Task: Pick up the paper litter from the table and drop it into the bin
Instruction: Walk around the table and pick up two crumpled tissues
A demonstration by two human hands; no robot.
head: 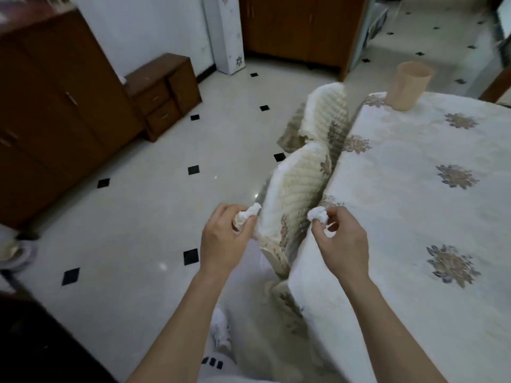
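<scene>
Hands mid-carry: left hand (221,239) fingers clamped on paper wad (249,212), right hand (341,239) pinching 2nd wad (318,214) at table (414,217) edge. Bin (412,85) at far corner, well apart. Next, prob.: reach fwd over rim, release both.

2 bare forearms, no sleeves; left hand (224,239), right hand (343,244) without rings or gloves

No legible text or labels
</scene>
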